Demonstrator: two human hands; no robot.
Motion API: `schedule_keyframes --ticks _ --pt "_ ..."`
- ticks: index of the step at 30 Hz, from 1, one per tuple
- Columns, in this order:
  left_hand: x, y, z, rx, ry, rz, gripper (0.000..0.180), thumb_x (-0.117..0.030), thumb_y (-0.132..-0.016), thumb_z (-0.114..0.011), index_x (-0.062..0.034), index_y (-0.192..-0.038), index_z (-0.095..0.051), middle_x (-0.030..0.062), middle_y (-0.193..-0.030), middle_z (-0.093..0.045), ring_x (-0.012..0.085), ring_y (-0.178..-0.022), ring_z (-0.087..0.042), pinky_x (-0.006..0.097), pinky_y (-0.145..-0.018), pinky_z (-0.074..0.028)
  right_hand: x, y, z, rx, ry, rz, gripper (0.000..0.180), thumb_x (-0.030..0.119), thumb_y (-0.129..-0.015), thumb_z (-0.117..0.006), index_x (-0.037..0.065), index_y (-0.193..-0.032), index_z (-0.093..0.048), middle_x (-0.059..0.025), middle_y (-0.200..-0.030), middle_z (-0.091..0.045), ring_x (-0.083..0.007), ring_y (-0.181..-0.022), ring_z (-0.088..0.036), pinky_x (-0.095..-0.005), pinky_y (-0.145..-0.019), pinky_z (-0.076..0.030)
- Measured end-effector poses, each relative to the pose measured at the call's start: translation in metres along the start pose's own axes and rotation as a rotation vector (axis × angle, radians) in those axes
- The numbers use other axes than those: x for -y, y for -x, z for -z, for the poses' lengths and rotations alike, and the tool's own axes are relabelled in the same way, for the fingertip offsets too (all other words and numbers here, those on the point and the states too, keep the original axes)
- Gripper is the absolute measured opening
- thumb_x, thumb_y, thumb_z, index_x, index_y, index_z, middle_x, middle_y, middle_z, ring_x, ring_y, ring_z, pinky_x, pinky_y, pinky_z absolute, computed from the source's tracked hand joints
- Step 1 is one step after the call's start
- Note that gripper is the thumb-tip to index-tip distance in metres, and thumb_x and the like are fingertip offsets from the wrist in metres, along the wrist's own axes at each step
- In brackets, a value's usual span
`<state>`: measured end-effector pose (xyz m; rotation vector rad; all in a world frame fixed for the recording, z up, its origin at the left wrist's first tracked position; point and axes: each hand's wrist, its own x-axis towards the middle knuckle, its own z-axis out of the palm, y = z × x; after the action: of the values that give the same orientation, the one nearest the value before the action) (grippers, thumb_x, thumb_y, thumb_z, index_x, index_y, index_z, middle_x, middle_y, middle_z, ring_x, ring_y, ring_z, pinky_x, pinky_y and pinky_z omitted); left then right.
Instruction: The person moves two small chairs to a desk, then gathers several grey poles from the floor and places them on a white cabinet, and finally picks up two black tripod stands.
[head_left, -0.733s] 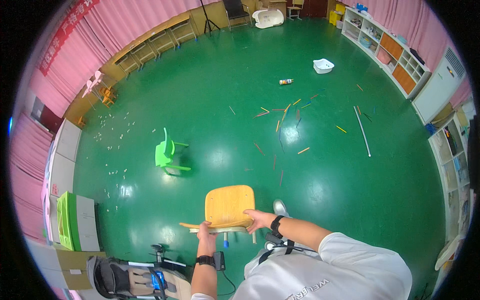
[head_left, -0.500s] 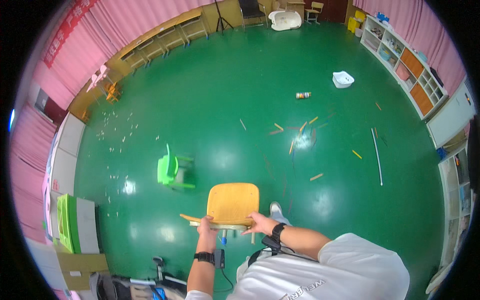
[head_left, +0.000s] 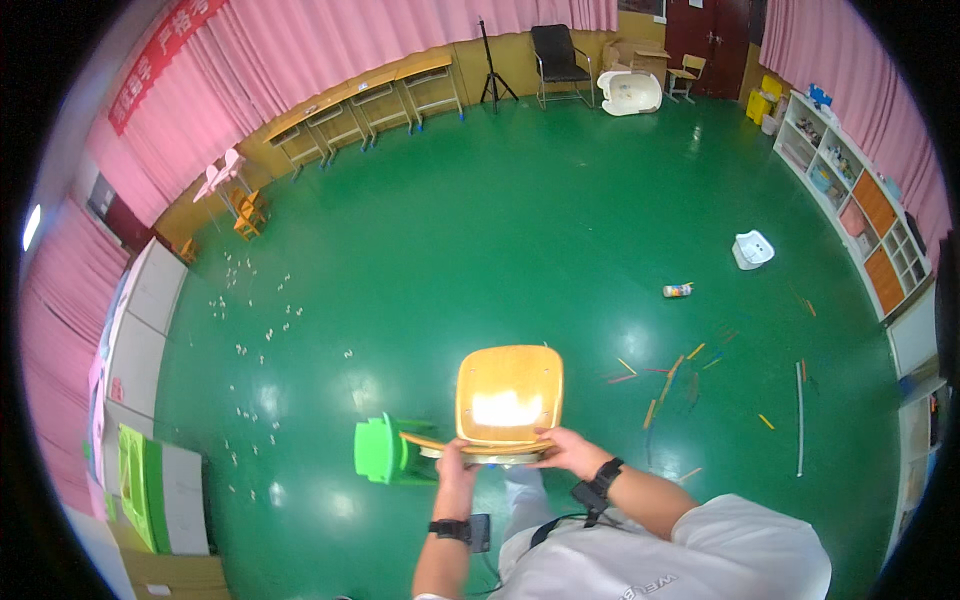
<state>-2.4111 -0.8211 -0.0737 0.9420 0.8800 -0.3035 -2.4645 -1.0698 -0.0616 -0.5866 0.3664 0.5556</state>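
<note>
Yellow wooden chair with pale frame [head_left: 508,385], held over glossy green floor [head_left: 550,220]

Likely stiff, fairly heavy; best taken by both sides. Clamped by left grip [head_left: 456,468] and right grip [head_left: 568,453] at near edge. Counted: one in hand, one green plastic chair [head_left: 378,450] at left, one square white basin [head_left: 752,250]

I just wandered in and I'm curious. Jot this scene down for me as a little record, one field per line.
Left hand: grips the wooden chair
Right hand: grips the same chair, farther right
Beside it: green chair, to the left, partly hidden
Floor: green, shiny
Scattered left: small white pieces
Scattered right: coloured sticks, long pale rod, cylindrical container, white tub
Far side: black chair, pink curtains
</note>
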Motion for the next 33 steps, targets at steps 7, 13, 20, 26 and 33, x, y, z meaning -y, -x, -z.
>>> schedule_keyframes --ticks 7,13,20,26,33 --pt "-0.133 -0.133 -0.152 -0.054 -0.036 -0.074 0.056 -0.004 -0.064 -0.064 0.0083 -0.114 -0.043 0.0215 -0.110 -0.049 0.0379 -0.093 -0.055 0.056 -0.073 -0.048 0.130 -0.198 -0.022 -0.320 -0.189 -0.086 0.035 0.002 -0.082 -0.045 0.002 -0.117 -0.041 -0.0242 -0.124 -0.038 -0.0464 -0.116 -0.037 -0.0650 -0.092 -0.036" --pt "-0.259 -0.244 -0.272 -0.029 -0.068 -0.094 0.050 -0.008 -0.065 -0.063 0.0086 -0.109 -0.045 0.0235 -0.107 -0.050 0.0358 -0.087 -0.056 0.052 -0.074 -0.049 0.256 -0.353 -0.063 -0.335 -0.182 -0.048 0.034 -0.001 -0.081 -0.047 0.001 -0.114 -0.039 -0.0217 -0.126 -0.034 -0.0440 -0.119 -0.035 -0.0659 -0.091 -0.036" --pt "-0.374 -0.359 -0.407 -0.069 -0.032 -0.057 0.052 -0.007 -0.068 -0.061 0.0084 -0.113 -0.042 0.0232 -0.111 -0.048 0.0396 -0.097 -0.054 0.057 -0.079 -0.049 0.403 -0.528 -0.082 -0.322 -0.169 -0.084 0.041 0.006 -0.085 -0.046 0.006 -0.125 -0.036 -0.0208 -0.130 -0.034 -0.0423 -0.121 -0.035 -0.0680 -0.088 -0.037" --pt "-0.469 -0.463 -0.499 -0.048 0.062 -0.029 0.051 -0.008 -0.066 -0.063 0.0024 -0.112 -0.044 0.0186 -0.115 -0.045 0.0351 -0.098 -0.051 0.051 -0.081 -0.047 0.526 -0.668 -0.116 -0.355 -0.083 -0.071 0.041 0.010 -0.083 -0.051 0.004 -0.119 -0.035 -0.0228 -0.126 -0.037 -0.0460 -0.112 -0.042 -0.0685 -0.083 -0.039" --pt "-0.569 -0.633 -0.615 0.023 0.050 -0.012 0.029 -0.015 -0.067 -0.064 -0.0071 -0.092 -0.052 0.0117 -0.097 -0.047 0.0265 -0.084 -0.049 0.044 -0.069 -0.050 0.659 -0.850 -0.126 -0.361 -0.091 -0.132 0.043 0.009 -0.082 -0.044 0.005 -0.124 -0.036 -0.0207 -0.129 -0.038 -0.0411 -0.117 -0.041 -0.0672 -0.088 -0.036"
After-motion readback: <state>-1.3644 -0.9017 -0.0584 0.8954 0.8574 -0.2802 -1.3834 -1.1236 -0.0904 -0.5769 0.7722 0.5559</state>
